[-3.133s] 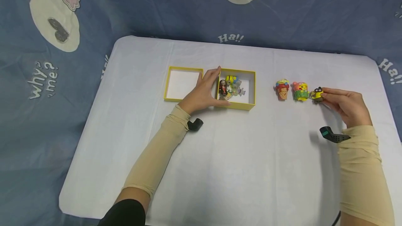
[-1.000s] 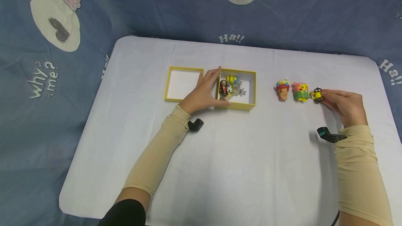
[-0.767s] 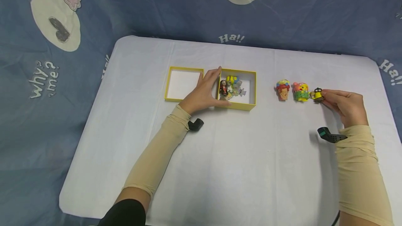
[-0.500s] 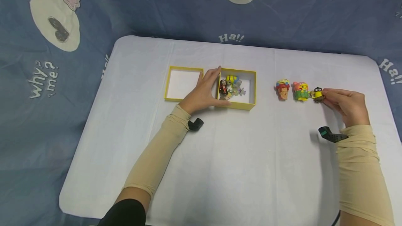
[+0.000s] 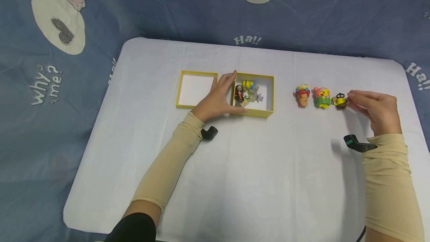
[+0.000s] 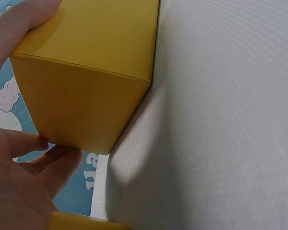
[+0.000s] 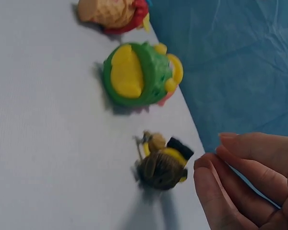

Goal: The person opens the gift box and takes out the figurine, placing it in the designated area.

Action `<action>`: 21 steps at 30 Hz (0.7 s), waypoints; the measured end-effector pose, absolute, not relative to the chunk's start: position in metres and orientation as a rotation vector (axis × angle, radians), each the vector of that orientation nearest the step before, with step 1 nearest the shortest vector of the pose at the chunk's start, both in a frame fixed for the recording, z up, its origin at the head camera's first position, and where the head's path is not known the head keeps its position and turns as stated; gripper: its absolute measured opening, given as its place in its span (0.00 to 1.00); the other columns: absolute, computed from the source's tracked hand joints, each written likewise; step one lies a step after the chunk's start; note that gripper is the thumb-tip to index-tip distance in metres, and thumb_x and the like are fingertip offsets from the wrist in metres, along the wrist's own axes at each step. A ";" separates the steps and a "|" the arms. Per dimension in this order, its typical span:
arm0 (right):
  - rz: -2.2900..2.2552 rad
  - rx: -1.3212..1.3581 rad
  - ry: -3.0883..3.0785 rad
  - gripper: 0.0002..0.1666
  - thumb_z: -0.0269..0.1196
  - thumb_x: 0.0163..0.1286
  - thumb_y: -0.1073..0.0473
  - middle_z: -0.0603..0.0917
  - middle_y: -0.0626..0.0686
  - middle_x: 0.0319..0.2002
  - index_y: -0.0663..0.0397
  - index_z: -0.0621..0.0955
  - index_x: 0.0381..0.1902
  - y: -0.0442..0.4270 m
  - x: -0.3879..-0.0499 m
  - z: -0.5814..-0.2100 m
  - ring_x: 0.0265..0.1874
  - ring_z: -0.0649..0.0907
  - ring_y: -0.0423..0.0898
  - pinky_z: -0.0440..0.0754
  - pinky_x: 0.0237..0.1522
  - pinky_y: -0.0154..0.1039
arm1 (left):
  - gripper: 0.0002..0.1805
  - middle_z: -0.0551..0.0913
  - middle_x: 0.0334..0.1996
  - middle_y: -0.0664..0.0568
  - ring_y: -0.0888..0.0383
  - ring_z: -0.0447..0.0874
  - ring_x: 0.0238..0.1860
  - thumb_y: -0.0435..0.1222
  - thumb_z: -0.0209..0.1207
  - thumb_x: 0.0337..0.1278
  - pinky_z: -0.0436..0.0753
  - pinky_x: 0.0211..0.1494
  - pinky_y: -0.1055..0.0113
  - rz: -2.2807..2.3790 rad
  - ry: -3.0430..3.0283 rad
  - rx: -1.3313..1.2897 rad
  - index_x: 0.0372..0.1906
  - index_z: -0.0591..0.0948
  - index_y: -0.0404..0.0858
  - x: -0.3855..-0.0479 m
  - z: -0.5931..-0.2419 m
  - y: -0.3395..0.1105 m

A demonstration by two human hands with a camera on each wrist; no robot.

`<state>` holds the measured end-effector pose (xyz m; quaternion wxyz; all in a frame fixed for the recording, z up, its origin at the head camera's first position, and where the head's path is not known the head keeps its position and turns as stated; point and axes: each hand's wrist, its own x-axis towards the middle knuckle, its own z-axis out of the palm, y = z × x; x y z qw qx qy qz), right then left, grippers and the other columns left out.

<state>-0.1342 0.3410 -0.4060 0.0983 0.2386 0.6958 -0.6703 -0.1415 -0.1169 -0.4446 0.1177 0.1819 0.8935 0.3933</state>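
My left hand (image 5: 218, 102) grips the left end of a yellow open box (image 5: 256, 113), its thumb on the front wall and its fingers at the far side. Inside the box lie several small toy figures, among them a dark-haired one in black and red (image 5: 239, 93) and a yellow-and-blue one (image 5: 248, 85). On the right, my right hand (image 5: 379, 111) hovers just beside a small yellow-and-brown figure with a black top (image 5: 341, 101), which stands on the white cloth. In the right wrist view a gap shows between the fingertips (image 7: 228, 139) and this figure (image 7: 161, 170).
To the left of that figure stand a green-and-yellow figure with pink (image 5: 322, 98) and an ice-cream-cone figure (image 5: 302, 95), in a row. A yellow-rimmed lid (image 5: 196, 72) lies inside up, left of the box. Blue printed fabric (image 5: 161, 14) surrounds the table.
My right hand has let go of the small yellow-and-brown figure and drawn slightly away to the right. The figure stays at the end of the row. My left hand and the box have not moved.
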 end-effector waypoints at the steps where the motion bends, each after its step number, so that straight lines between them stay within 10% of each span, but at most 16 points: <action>1: -1.977 0.700 2.068 0.10 0.75 0.63 0.64 0.92 0.38 0.35 0.49 0.93 0.42 0.339 -0.134 -0.405 0.36 0.90 0.32 0.89 0.40 0.25 | 0.72 0.55 0.81 0.47 0.49 0.48 0.84 0.61 0.78 0.42 0.26 0.87 0.54 1.149 2.615 0.534 0.85 0.46 0.42 -0.142 -0.445 -0.117; 21: -1.668 0.245 2.299 0.17 0.73 0.67 0.58 0.92 0.36 0.39 0.57 0.89 0.53 0.289 -0.140 -0.376 0.41 0.89 0.31 0.87 0.41 0.24 | 0.72 0.55 0.81 0.48 0.49 0.47 0.84 0.62 0.77 0.42 0.26 0.87 0.54 1.164 2.617 0.538 0.85 0.46 0.41 -0.142 -0.447 -0.117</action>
